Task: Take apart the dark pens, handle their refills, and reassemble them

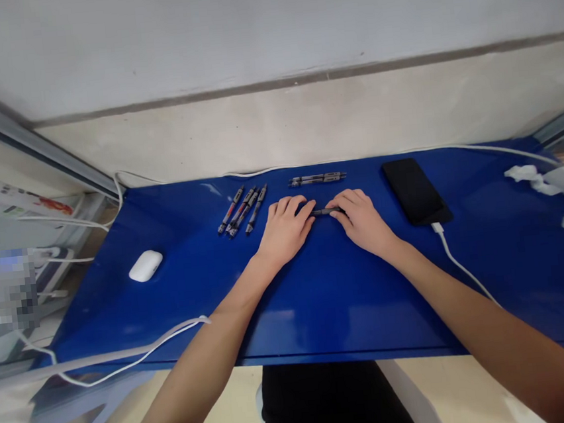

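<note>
A dark pen [327, 211] lies crosswise just above the blue table, its two ends between my hands. My left hand [287, 227] pinches its left end, and my right hand [359, 216] closes on the right end; the fingers partly hide it. Behind them, a pair of pens [317, 179] lies side by side, parallel to the wall. Left of my left hand several pens [243, 210] rest at a slant, some touching each other, with clear barrels and dark grips.
On the right lies a black phone [416, 190] with a white cable [459, 261] plugged in. A white earbud case [146, 266] sits at the left. Crumpled white tissue [532, 179] is near the right edge. Another white cable [141, 361] crosses the front left table edge.
</note>
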Demonstrator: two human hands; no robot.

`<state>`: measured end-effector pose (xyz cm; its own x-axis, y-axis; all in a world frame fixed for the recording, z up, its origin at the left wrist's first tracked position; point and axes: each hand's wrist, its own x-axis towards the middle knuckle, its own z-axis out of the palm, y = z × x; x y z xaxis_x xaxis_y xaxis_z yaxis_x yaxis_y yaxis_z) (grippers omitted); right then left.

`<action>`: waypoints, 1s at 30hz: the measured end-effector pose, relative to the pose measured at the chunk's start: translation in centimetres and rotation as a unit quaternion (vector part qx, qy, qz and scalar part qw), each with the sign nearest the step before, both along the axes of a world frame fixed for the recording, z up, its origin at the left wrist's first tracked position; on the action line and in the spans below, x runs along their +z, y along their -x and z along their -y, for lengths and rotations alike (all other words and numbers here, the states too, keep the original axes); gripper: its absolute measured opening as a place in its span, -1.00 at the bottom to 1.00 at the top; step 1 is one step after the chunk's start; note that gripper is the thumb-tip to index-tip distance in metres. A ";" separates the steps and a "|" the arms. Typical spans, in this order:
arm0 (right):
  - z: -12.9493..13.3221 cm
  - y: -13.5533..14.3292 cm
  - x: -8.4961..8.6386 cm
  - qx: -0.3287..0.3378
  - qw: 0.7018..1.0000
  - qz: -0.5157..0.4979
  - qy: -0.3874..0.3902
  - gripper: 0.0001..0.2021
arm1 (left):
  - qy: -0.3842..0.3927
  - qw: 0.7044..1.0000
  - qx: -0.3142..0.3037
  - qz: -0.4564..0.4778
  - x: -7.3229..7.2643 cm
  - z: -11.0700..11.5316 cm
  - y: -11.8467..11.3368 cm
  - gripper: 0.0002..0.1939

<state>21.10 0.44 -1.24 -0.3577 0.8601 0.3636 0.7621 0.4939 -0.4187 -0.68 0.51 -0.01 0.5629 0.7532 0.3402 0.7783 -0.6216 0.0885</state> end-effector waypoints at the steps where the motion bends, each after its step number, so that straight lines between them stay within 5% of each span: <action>1: 0.1 0.1 0.1 0.012 1.000 -0.004 0.003 -0.81 | 0.002 1.000 -0.008 -0.010 0.0 -0.1 0.1 -0.62; 20: 0.8 0.4 0.6 0.099 0.990 0.094 -0.040 -0.71 | 0.124 0.992 -0.009 -0.035 0.8 0.0 0.1 -0.58; 30: 1.2 0.7 0.9 0.062 0.982 0.143 -0.109 -0.67 | 0.161 0.987 0.000 0.008 1.6 0.0 0.0 -0.58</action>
